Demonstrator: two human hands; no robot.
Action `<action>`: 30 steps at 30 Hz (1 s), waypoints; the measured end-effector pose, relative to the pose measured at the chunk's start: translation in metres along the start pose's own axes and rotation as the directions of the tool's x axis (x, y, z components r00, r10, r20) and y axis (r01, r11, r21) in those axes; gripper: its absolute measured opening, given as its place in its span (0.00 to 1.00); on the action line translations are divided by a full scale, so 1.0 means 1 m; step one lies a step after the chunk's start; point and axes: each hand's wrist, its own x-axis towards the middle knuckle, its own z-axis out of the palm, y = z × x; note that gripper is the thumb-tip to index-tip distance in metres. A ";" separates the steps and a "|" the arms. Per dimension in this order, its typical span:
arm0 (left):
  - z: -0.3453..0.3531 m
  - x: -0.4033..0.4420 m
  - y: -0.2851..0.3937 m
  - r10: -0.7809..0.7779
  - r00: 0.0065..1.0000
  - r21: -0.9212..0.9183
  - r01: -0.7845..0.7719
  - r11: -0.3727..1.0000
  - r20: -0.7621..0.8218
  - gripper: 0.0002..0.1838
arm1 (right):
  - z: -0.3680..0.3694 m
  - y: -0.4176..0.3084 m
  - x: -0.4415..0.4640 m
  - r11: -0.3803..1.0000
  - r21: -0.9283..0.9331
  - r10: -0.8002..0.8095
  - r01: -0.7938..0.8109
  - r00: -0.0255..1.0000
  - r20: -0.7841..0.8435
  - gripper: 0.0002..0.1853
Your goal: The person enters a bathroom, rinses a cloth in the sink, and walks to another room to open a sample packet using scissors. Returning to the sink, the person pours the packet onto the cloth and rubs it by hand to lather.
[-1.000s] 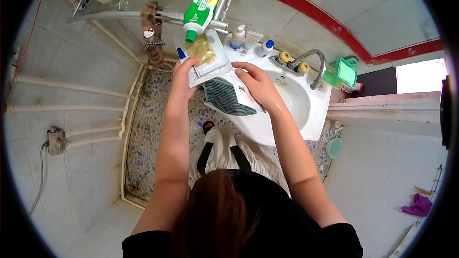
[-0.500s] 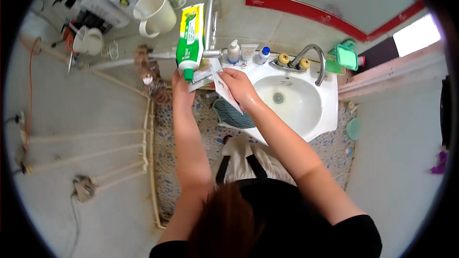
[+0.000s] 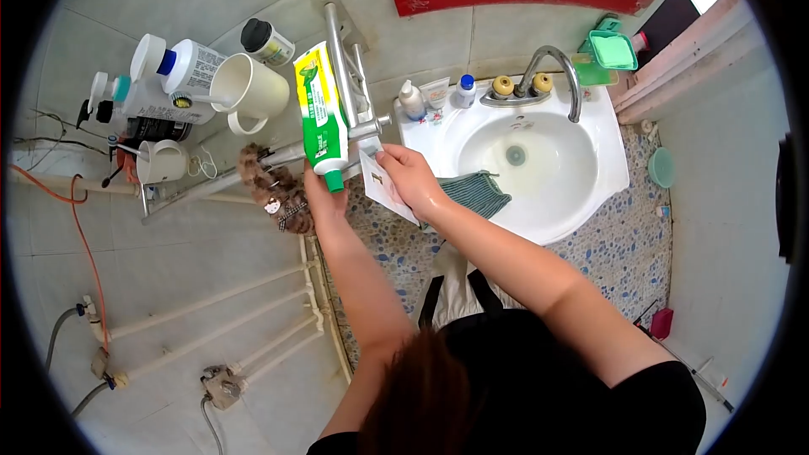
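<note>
My right hand (image 3: 408, 179) is closed on a flat white card or packet (image 3: 383, 185) with a small dark mark, left of the sink. My left hand (image 3: 325, 200) is under the front edge of the metal rail shelf (image 3: 339, 42). Its fingers are hidden behind the green, white and yellow toothpaste tube (image 3: 320, 109) lying on the shelf, cap toward me, so what they hold does not show. Beside my left wrist hangs a brown fluffy hair tie (image 3: 271, 185). A striped dark green cloth (image 3: 474, 197) drapes over the sink's edge behind my right wrist.
A white sink (image 3: 581, 202) with a curved faucet (image 3: 552, 59) is at right. Small bottles (image 3: 411, 101) stand on its left rim. The shelf holds a cream mug (image 3: 253, 88), a dark-capped jar (image 3: 268, 42) and several large bottles (image 3: 190, 72). Pipes (image 3: 211, 316) run along the left wall.
The view has shifted, so the shelf sits further left and the sink further right. My right hand still grips the white card, whose face now shows more. My left hand stays under the shelf.
</note>
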 end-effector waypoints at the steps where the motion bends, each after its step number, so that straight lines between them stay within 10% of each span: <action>1: 0.002 -0.001 0.001 0.003 0.999 -0.016 -0.003 1.000 -0.032 0.17 | 0.005 -0.004 -0.003 1.000 0.006 -0.010 0.010 1.000 -0.018 0.12; 9: 0.010 -0.022 -0.017 0.109 0.994 -0.258 -0.113 0.959 -0.029 0.20 | 0.018 0.006 0.013 0.999 -0.032 -0.022 0.019 0.997 -0.078 0.12; 24: 0.020 -0.012 -0.023 0.207 0.976 0.094 -0.212 0.973 0.059 0.08 | -0.032 0.002 0.001 0.961 -0.236 0.124 -0.142 0.988 -0.091 0.21; 30: -0.006 0.017 -0.045 0.209 0.975 -0.107 -0.199 0.974 0.081 0.12 | -0.061 -0.017 -0.021 0.946 -0.252 0.180 -0.206 0.976 -0.124 0.16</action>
